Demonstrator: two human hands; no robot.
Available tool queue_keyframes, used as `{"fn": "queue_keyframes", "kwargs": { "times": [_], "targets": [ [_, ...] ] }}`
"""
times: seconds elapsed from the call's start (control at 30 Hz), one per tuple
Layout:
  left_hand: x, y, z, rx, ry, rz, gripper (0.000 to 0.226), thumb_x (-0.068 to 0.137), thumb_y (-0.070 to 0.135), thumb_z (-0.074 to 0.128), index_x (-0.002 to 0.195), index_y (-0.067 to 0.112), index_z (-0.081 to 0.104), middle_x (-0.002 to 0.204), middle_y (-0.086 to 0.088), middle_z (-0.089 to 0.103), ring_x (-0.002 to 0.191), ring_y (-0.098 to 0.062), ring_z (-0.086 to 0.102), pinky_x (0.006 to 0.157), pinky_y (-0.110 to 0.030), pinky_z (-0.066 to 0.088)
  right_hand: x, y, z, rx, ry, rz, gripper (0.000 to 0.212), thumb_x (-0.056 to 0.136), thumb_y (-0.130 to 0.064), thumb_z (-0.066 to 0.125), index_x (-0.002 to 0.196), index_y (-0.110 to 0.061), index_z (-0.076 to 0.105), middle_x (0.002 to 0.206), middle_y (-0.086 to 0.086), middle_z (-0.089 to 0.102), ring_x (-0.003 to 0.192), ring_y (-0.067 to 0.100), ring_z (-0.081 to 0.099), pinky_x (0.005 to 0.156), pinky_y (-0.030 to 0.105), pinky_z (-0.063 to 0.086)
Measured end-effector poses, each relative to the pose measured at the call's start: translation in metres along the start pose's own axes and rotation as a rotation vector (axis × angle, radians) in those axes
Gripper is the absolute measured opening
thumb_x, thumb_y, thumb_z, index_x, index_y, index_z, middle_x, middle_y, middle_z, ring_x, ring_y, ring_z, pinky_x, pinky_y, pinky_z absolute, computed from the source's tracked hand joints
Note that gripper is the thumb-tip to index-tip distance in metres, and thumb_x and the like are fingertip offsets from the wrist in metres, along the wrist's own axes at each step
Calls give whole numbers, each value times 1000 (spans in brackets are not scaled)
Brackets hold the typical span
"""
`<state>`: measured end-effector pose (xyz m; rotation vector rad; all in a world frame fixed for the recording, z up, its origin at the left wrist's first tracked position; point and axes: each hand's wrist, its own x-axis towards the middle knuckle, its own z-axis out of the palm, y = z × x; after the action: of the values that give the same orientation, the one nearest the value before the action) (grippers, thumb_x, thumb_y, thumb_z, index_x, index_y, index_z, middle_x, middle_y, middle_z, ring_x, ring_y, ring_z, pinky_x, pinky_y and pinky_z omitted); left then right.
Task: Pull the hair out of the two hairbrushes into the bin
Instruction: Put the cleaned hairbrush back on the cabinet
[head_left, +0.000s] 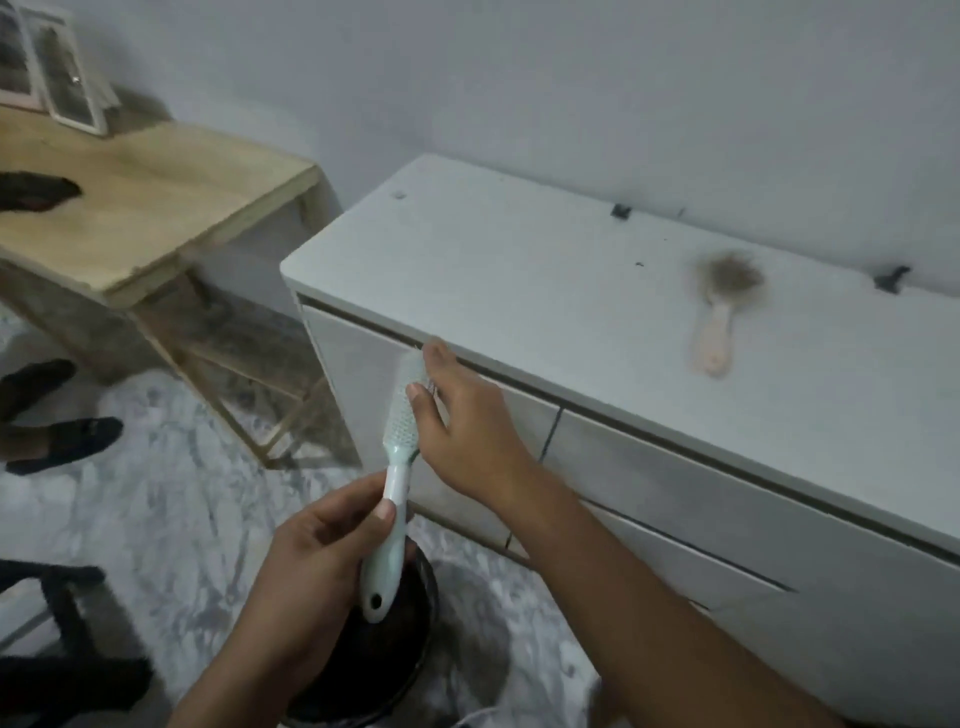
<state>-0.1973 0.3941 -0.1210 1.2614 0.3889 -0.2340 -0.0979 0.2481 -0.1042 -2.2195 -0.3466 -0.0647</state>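
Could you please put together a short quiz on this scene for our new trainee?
1. True or false: the left hand holds the round brush by its handle.
2. Where does the paddle brush lie? A) in the bin B) on the white cabinet C) on the wooden table
3. Fill in: the dark bin stands on the floor directly below the ____ brush.

Key:
1. True; the right hand fingers the bristle head.
2. B: it lies on the white cabinet, still matted with hair.
3. Round.
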Motion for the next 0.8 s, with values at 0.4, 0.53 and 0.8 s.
{"fn": "queue_keyframes", "kwargs": {
  "times": [0.4, 0.53, 0.8],
  "targets": [
    [-4, 31, 250, 385, -502, -47, 22, 94, 10, 69, 109, 23, 78, 106, 4, 80, 94, -5, 70, 83, -30, 54, -85, 78, -250, -128, 379, 364, 47, 103, -18, 47, 146, -2, 40, 156, 11, 35, 147, 17, 30, 120, 23, 20],
    [18, 18, 320, 510, -532, 25, 24, 92, 6, 71, 96, 29, 77, 99, 9, 80, 94, -5, 73, 91, -32, 58, -86, 129, -296, -139, 431, 427, 46, 103, -17, 46, 147, -3, 40, 156, 10, 35, 146, 17, 30, 118, 20, 20],
    [82, -9, 412, 753, -456, 166, 11, 91, 2, 69, 87, 11, 67, 81, 2, 62, 73, -9, 56, 75, -27, 46, -45, 224, -342, -160, 341, 447, 45, 103, -14, 43, 146, 1, 39, 158, 15, 29, 148, 23, 27, 112, 14, 13]
  ]
}}
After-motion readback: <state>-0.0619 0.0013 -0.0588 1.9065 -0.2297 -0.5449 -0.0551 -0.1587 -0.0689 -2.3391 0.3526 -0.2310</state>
